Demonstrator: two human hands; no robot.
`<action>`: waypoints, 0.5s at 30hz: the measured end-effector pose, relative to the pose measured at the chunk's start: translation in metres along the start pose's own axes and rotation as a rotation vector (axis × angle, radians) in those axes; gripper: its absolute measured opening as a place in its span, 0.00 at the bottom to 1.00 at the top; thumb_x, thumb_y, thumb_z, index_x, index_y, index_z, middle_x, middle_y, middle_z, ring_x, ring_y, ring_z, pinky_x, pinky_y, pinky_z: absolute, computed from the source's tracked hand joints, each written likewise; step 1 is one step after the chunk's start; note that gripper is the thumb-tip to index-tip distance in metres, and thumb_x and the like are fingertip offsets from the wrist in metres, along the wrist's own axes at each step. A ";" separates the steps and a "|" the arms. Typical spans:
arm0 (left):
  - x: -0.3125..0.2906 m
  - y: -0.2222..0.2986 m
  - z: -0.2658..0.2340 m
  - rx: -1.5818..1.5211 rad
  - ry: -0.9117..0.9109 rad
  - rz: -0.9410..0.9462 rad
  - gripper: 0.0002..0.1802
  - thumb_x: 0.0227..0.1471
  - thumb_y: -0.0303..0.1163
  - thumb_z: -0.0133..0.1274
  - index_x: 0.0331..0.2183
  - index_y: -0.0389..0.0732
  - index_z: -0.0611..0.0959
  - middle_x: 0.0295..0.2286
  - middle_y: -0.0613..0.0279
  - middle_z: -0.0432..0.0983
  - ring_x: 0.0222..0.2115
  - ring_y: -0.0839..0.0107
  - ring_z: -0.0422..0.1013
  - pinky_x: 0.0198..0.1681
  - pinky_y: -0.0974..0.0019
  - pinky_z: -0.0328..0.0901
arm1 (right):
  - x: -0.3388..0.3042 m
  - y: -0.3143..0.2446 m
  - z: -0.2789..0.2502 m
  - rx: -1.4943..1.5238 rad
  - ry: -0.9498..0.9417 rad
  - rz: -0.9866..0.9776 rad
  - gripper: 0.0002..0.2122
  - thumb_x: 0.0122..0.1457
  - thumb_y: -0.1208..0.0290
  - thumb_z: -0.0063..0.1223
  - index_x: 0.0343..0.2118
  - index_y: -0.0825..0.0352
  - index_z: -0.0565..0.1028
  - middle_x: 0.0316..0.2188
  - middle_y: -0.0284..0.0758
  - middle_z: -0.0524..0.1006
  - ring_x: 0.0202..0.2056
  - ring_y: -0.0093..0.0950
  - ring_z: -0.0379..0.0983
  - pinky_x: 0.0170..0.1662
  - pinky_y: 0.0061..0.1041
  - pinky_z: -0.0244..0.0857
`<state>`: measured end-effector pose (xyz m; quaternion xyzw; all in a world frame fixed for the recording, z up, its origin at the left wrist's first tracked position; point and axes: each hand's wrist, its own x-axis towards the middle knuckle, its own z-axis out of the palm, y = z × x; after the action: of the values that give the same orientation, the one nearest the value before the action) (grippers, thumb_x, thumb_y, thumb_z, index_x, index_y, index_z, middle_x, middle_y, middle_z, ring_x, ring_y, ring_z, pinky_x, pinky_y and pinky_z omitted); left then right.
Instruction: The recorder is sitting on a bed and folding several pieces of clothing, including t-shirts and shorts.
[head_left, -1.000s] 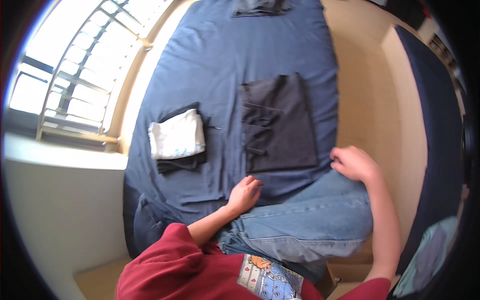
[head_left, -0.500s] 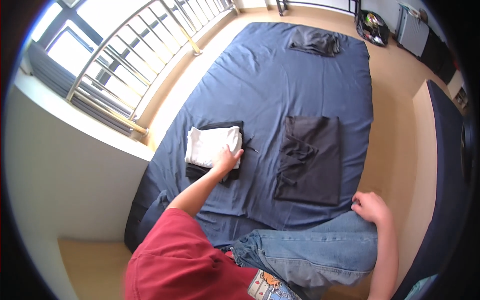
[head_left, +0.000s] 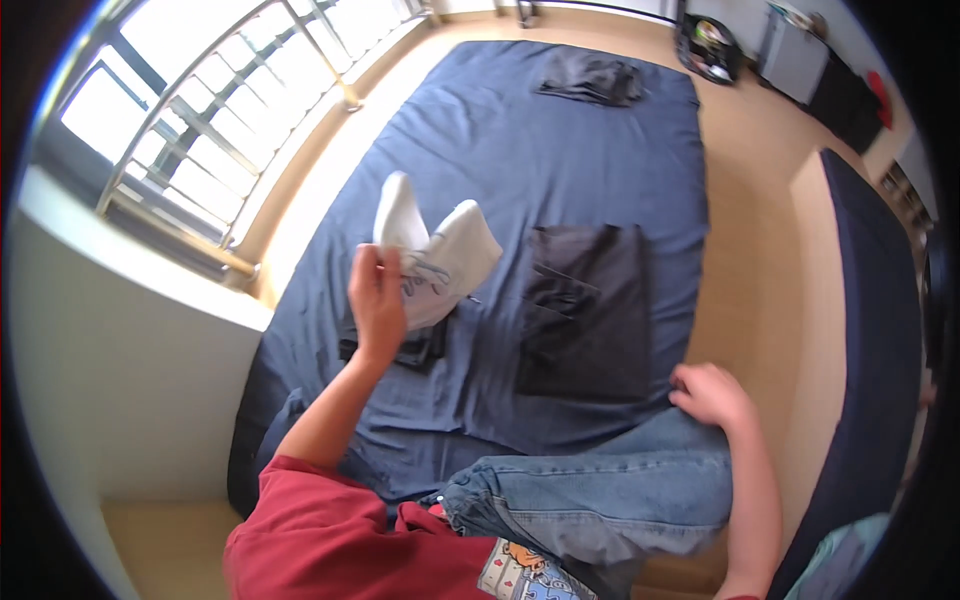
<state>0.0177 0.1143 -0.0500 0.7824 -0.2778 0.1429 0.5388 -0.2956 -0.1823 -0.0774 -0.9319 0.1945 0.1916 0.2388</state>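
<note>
My left hand [head_left: 380, 305] is closed on a white folded garment [head_left: 450, 260] with dark lettering-like print. It is held up off the bed, tilted, its upper part spread into two flaps. Below it lies a folded black garment [head_left: 422, 350], mostly hidden by the white cloth and my wrist. My right hand [head_left: 712, 393] rests by my bent, denim-covered knee [head_left: 620, 465] with its fingers curled in, and nothing shows in it. Between the two hands, further forward, a folded black garment [head_left: 590, 345] with loose straps or ties lies flat on the bed.
A dark blue sheet covers the bed [head_left: 470, 150]. Another dark folded garment [head_left: 592, 78] lies at its far end. A metal railing [head_left: 210, 130] runs along the window on the left. A black bag [head_left: 708, 48] and a grey suitcase [head_left: 792, 58] stand at the far right.
My left hand has gripped the white garment and lifted it off the black one, and its folds have come apart at the top. My right hand stays by the knee. The view has shifted slightly.
</note>
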 end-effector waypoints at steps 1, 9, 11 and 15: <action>0.001 0.015 0.006 -0.096 -0.001 0.024 0.11 0.58 0.30 0.44 0.25 0.37 0.67 0.19 0.68 0.58 0.22 0.80 0.53 0.26 0.74 0.54 | 0.003 -0.010 -0.008 -0.012 0.064 -0.019 0.10 0.49 0.68 0.53 0.32 0.67 0.74 0.30 0.45 0.76 0.36 0.43 0.72 0.39 0.38 0.66; 0.009 0.100 0.066 -0.479 -0.266 -0.011 0.08 0.60 0.32 0.43 0.30 0.40 0.71 0.25 0.72 0.65 0.27 0.86 0.59 0.33 0.80 0.57 | 0.047 -0.053 -0.104 0.660 0.573 -0.261 0.10 0.53 0.67 0.50 0.30 0.69 0.75 0.24 0.39 0.77 0.27 0.30 0.75 0.32 0.27 0.66; 0.006 0.123 0.083 -0.629 -0.334 -0.036 0.07 0.60 0.32 0.43 0.30 0.42 0.72 0.25 0.73 0.66 0.27 0.87 0.60 0.33 0.80 0.57 | 0.063 -0.053 -0.100 0.599 0.717 -0.198 0.12 0.52 0.65 0.51 0.32 0.69 0.76 0.25 0.39 0.78 0.29 0.31 0.76 0.35 0.27 0.68; -0.002 0.134 0.100 -0.793 -0.508 -0.041 0.05 0.59 0.31 0.44 0.33 0.41 0.73 0.28 0.70 0.70 0.31 0.84 0.65 0.37 0.79 0.60 | 0.070 -0.034 -0.049 0.662 0.530 -0.127 0.22 0.50 0.61 0.57 0.44 0.71 0.71 0.36 0.40 0.77 0.38 0.30 0.74 0.42 0.27 0.66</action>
<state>-0.0706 -0.0125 0.0134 0.5319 -0.4185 -0.1810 0.7135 -0.2076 -0.1991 -0.0564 -0.8320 0.2425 -0.1422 0.4783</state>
